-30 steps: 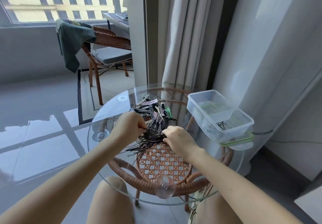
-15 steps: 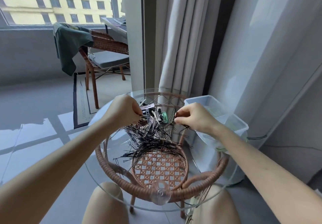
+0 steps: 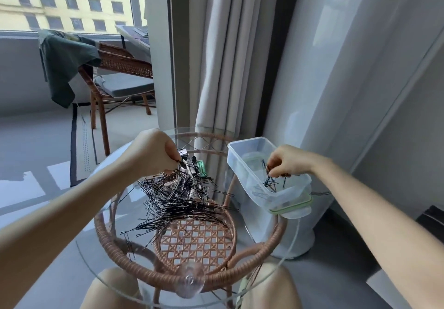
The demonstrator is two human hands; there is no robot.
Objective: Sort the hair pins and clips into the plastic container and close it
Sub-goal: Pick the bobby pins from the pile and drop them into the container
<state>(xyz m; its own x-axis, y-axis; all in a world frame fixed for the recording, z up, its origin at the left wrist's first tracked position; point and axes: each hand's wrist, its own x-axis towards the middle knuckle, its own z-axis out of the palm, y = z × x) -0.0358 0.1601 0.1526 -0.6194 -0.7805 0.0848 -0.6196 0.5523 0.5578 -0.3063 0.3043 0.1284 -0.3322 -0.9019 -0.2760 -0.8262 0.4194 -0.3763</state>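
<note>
My right hand (image 3: 286, 162) is pinching a few hair pins (image 3: 269, 180) just over the open plastic container (image 3: 242, 154), which is standing on its green-rimmed lid (image 3: 290, 209) at the right edge of the glass desk (image 3: 108, 171). My left hand (image 3: 153, 153) is pinching more at the far side of the pile (image 3: 182, 195). I judge the pins to be light, thin, springy and slippery, and they are tangling. So I am taking small bunches by the middle.
</note>
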